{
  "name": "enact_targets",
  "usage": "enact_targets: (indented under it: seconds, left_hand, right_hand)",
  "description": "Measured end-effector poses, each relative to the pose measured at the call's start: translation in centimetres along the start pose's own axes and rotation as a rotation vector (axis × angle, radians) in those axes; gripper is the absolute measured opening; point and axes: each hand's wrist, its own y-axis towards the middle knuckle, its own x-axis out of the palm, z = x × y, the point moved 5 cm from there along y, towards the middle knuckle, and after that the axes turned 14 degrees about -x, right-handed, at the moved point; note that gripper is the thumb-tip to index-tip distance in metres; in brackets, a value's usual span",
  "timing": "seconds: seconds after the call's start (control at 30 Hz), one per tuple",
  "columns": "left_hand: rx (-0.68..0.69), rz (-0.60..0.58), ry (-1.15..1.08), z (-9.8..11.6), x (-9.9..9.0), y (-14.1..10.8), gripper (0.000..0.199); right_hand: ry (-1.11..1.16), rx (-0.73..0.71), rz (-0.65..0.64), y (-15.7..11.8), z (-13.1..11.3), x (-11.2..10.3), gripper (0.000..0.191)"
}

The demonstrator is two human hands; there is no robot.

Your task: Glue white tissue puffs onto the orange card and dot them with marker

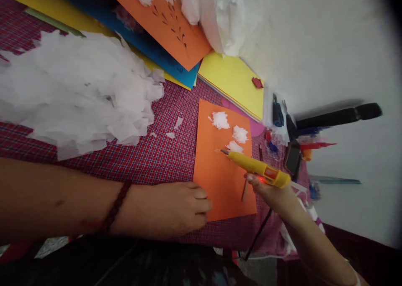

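Observation:
My right hand [271, 194] is wrapped round a yellow hot glue gun [254, 164], with a red light glowing at its handle. The metal nozzle points left, just over an orange card [209, 168]. Three fluffy white paper tufts sit on the card: an upper one [220, 120], a right one [240, 134] and one [235, 146] beside the nozzle. Curled fingers of my left hand [176, 208] press on the card's lower left corner; the fingertips are partly hidden. A thin brown stick [244, 191] shows below the gun.
A large heap of white tissue pieces [84, 93] covers the left of the checked cloth [176, 152]. Coloured sheets with a decorated orange card [169, 22] lie behind. A yellow pad [235, 81], a phone [292, 158] and pens stand near the wall. A black cord [259, 233] hangs below.

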Motion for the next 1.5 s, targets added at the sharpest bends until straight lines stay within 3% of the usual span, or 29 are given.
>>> enact_targets:
  seconds: [0.13, 0.33, 0.63, 0.9, 1.1, 1.3, 1.5]
  left_hand:
    - [-0.002, -0.013, 0.003, 0.0, 0.0, 0.0, 0.004]
    - [0.006, -0.012, 0.023, 0.0, 0.1, -0.1, 0.004]
    - [0.005, 0.018, -0.012, 0.0, -0.1, -0.1, 0.005]
    - [0.009, -0.024, 0.003, 0.0, 0.2, 0.0, 0.005]
    - [0.015, -0.008, 0.017, 0.0, 0.1, 0.0, 0.004]
    - [0.003, 0.018, 0.011, 0.0, 0.1, 0.0, 0.005]
    - [0.011, 0.028, -0.012, 0.0, -0.1, -0.1, 0.007]
  right_hand:
    - [-0.022, 0.002, 0.022, 0.1, -0.5, -0.2, 0.029]
    - [0.072, 0.008, -0.077, 0.0, -1.2, 0.0, 0.033]
    - [-0.079, 0.094, 0.046, -0.5, -0.2, -0.5, 0.043]
    - [0.085, 0.087, -0.083, -0.3, -1.3, 0.4, 0.038]
    - [-0.030, 0.053, 0.007, -0.1, -1.4, 0.4, 0.032]
    - [-0.132, 0.121, 0.064, -0.2, -0.7, -0.2, 0.042]
    - [-0.016, 0.057, -0.072, -0.3, -0.9, 0.3, 0.046]
